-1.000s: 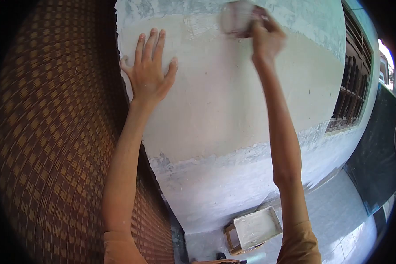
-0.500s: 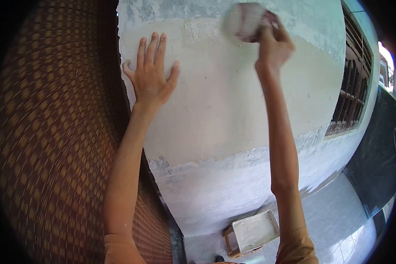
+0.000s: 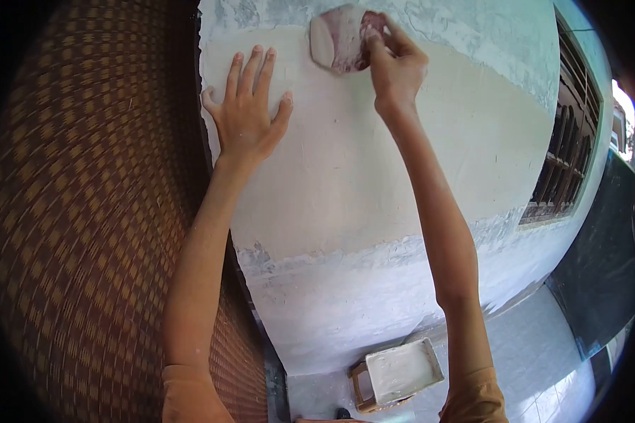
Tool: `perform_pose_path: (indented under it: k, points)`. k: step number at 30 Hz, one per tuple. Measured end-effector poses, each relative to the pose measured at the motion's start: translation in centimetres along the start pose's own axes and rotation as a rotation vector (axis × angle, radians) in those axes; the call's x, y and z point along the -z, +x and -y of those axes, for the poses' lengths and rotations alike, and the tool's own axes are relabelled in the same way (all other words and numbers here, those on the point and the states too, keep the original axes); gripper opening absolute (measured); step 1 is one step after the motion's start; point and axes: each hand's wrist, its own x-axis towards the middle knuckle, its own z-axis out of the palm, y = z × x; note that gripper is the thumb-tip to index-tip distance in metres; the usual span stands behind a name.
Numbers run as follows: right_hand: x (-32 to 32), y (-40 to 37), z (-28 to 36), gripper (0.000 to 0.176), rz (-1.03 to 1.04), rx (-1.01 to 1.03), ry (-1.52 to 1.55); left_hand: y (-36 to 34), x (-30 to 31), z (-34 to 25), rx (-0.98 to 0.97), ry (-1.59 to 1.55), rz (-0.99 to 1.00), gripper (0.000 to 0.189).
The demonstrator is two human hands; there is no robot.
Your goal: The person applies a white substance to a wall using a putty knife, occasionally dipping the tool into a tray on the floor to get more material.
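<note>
My left hand lies with fingers spread against the wall, near its left edge. Higher up and to the right, my right hand grips a reddish, flat putty scraper by its right side. White paste is smeared over the scraper's face, with a thick band along its left edge. The scraper is at the wall, on the upper border between a smooth cream coat and rougher grey-white patches. Part of its right side is hidden behind my fingers.
A brown woven panel rises close along my left side. Below, a white tray of paste rests on a wooden stool on the tiled floor. At right are a barred window and a dark sheet.
My right hand has swept the scraper left along the upper wall, closer to my left hand. The left hand keeps its place on the wall; the view has shifted slightly.
</note>
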Motion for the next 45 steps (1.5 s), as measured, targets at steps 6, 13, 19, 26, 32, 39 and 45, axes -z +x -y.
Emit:
perform_pose_path:
  k: [6,13,19,26,32,39,45]
  points:
    - [5.7,2.1,-1.8,0.036,-0.238,-0.030,0.198,0.0,0.2,-0.4,0.018,-0.063,-0.011,0.068]
    - [1.1,-1.5,-0.8,0.041,0.071,-0.090,0.099,-0.1,0.7,-0.1,0.061,-0.048,0.017,0.069]
    - [6.4,0.8,-2.1,0.039,-0.175,-0.054,0.236,-0.1,0.5,-0.6,0.052,-0.103,0.004,0.069]
    - [0.5,-1.3,-1.9,0.038,-0.045,-0.017,0.204,0.0,0.7,-0.9,0.057,-0.072,0.035,0.069]
    - [5.2,0.7,-0.1,0.034,-0.205,-0.047,0.312,-0.2,0.1,-0.7,0.032,-0.071,0.001,0.068]
    - [0.5,-1.1,-2.0,0.041,-0.035,-0.054,0.009,0.0,0.1,-0.2,0.002,-0.018,0.006,0.067]
    - [4.4,0.5,-1.5,0.036,-0.278,-0.006,0.286,-0.1,0.0,-0.2,-0.006,-0.001,0.006,0.066]
